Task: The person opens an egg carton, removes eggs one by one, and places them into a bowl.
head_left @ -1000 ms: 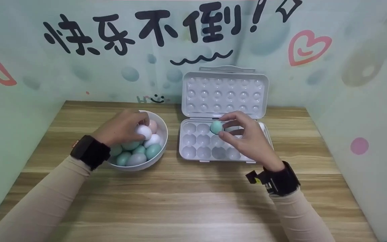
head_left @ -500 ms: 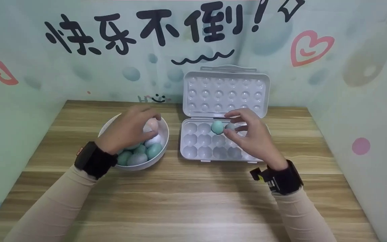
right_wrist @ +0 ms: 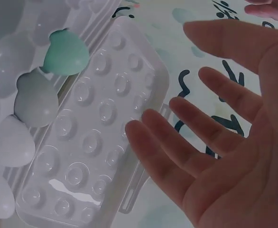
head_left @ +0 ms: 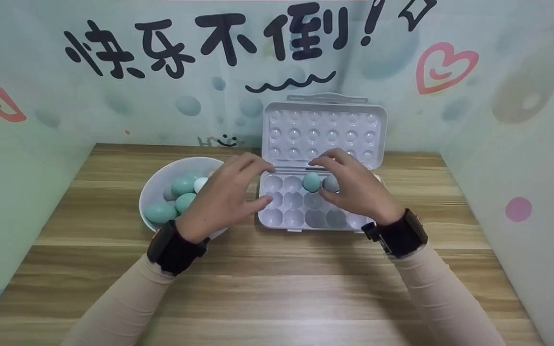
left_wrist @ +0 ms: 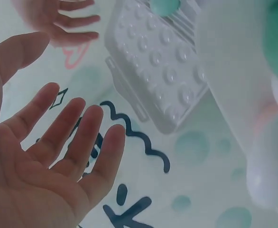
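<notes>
My left hand (head_left: 224, 197) hovers between the bowl and the egg box, its fingers spread. In the left wrist view, the palm (left_wrist: 49, 175) holds nothing. My right hand (head_left: 356, 187) is over the egg box, and the right wrist view shows its fingers (right_wrist: 153, 147) extended around nothing. A green egg (head_left: 311, 182) sits in a back-row cup of the egg box (head_left: 273, 218). Beside it is a grey egg (right_wrist: 37, 99), then white eggs (right_wrist: 13, 142). The white bowl (head_left: 149, 185) holds several green, white and other eggs, partly hidden by my left hand.
The raised lid (head_left: 322, 134) of the egg box leans back near the printed backdrop (head_left: 219, 96). Cups in the front and middle rows show no eggs where visible. Wood-grain tabletop (head_left: 277, 288) lies in front of both containers.
My left hand has left the eggs in the bowl and moved right toward the egg box, carrying nothing. The right hand has drawn slightly back from the green egg, which stays in its cup.
</notes>
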### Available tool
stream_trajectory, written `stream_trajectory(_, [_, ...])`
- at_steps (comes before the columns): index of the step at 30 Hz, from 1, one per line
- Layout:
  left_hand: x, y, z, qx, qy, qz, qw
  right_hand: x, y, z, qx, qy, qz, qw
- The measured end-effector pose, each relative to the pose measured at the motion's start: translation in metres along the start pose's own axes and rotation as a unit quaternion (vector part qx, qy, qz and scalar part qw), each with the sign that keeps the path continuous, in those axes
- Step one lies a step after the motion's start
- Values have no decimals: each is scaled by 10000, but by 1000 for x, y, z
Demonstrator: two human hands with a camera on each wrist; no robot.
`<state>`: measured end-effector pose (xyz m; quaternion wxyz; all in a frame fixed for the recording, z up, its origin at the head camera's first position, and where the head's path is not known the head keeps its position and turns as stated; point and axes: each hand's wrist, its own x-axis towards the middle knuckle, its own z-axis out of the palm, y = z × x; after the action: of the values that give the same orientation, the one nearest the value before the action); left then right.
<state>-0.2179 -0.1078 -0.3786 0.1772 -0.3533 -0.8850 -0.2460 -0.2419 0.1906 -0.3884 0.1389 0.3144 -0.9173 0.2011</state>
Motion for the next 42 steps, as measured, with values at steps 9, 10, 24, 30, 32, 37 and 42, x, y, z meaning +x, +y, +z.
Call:
stream_trajectory(9, [5,14,36,-209,103,98,9997,24,13,14,-516,-821,-59,9953])
stream_trajectory(10, [5,14,39,-237,131,127,9996,27,14,15,-555,-905,-27,9944])
stream_trajectory(24, [-1,11,64,-481,23,88,9988,45,20,42,-1301,-1539,-103,9794])
stream_trajectory(30, [-2,11,64,-497,10,111,9987,52,22,52,-1329,-1659,13,9772])
stream_trajectory(32, [-2,10,65,-473,21,141,9988,54,23,55,-1275,-1668,66,9777])
stream_trajectory(37, [-3,10,67,-401,7,219,9990,56,25,59,-1208,-1562,48,9803])
stream_trajectory(42, [-3,9,68,-383,-26,210,9990,57,26,60,-1242,-1540,124,9802])
